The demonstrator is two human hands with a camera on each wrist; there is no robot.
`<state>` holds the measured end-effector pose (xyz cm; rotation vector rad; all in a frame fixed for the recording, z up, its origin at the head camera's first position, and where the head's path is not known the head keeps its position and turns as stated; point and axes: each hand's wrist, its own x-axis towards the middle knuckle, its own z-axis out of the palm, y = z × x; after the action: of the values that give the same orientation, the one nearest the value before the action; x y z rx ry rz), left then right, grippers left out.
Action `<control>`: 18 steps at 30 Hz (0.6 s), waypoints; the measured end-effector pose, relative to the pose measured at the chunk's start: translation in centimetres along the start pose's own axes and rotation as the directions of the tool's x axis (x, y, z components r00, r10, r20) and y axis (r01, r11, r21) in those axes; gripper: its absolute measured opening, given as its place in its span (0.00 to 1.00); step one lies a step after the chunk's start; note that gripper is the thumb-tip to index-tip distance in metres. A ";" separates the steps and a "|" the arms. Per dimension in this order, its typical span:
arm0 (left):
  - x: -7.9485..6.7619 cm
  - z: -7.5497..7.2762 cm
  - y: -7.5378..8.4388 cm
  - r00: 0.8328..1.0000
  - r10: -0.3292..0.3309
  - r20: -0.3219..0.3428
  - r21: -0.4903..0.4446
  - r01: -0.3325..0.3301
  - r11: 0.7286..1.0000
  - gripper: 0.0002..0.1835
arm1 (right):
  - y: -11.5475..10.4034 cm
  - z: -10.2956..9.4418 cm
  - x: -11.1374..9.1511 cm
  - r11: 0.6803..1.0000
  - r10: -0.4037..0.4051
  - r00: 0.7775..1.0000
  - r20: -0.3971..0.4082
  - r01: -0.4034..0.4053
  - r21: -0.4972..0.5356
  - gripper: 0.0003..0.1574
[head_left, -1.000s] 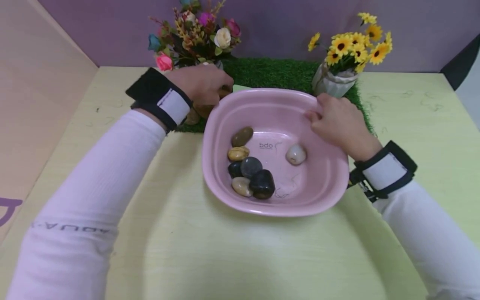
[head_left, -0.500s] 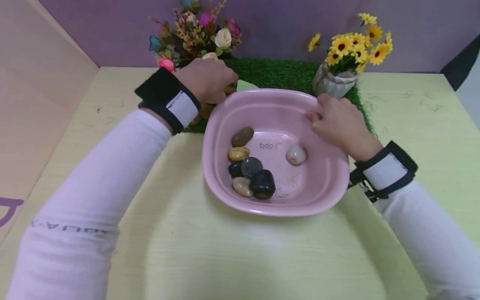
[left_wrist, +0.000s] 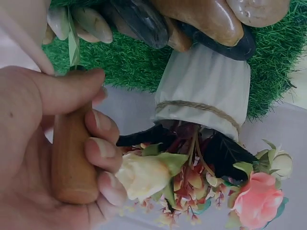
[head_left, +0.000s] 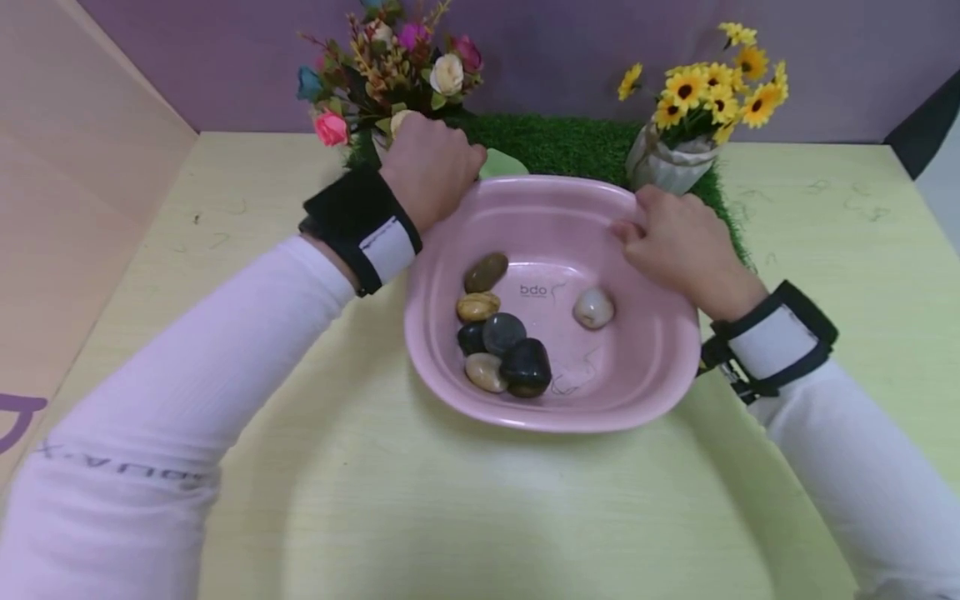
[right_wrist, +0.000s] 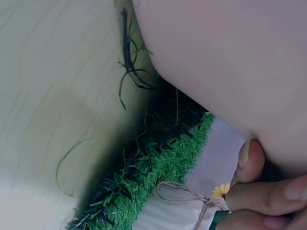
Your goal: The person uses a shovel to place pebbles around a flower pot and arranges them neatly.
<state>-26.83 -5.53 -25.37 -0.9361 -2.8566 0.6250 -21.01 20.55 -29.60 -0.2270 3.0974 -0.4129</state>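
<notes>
My left hand (head_left: 435, 171) grips the wooden handle (left_wrist: 76, 158) of a small trowel, fingers curled round it. Its light green blade (head_left: 502, 164) shows beyond the far left rim of a pink basin (head_left: 555, 417) and is seen nearly edge-on in the left wrist view. My right hand (head_left: 678, 250) pinches the basin's far right rim, thumb inside. Inside the basin, several smooth stones cluster at the left, among them a black stone (head_left: 525, 367) and a yellow stone (head_left: 477, 307). A whitish stone (head_left: 593, 308) lies apart at the right.
Behind the basin lies a green turf mat (head_left: 562, 142). On it stand a vase of mixed flowers (head_left: 382, 75) at left and a pot of yellow flowers (head_left: 667, 162) at right. More smooth stones (left_wrist: 206, 19) lie on the turf near the mixed flowers. A purple wall (head_left: 555, 58) rises behind.
My left hand has moved right along the basin's far left rim, and more of the trowel's green blade shows. My right hand, the basin and its stones have stayed put.
</notes>
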 end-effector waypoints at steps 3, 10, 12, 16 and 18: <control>0.0 0.1 0.6 0.999 -0.031 0.007 0.041 0.030 0.999 0.13 | 0.0 0.0 0.0 1.000 -0.004 1.000 -0.001 0.004 0.001 0.20; 0.0 0.4 2.5 0.994 -0.100 -0.037 0.198 0.105 0.975 0.14 | 0.1 -0.2 0.0 1.000 -0.001 1.000 -0.006 0.001 -0.008 0.20; -0.2 0.5 2.8 0.993 -0.113 -0.041 0.242 0.120 0.963 0.14 | 0.1 -0.2 0.0 1.000 -0.002 1.000 -0.005 0.002 -0.006 0.20; -0.6 0.8 3.2 0.992 -0.111 -0.061 0.334 0.126 0.934 0.14 | 0.0 -0.1 0.0 1.000 -0.005 1.000 -0.004 0.005 0.001 0.19; -0.8 0.9 3.3 0.992 -0.108 -0.070 0.365 0.126 0.923 0.14 | -0.1 0.0 0.0 1.000 -0.006 1.000 -0.005 0.006 0.002 0.19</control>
<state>-24.54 -3.91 -27.44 -0.7029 -2.5924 1.0601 -20.98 20.50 -29.54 -0.2356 3.1016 -0.4177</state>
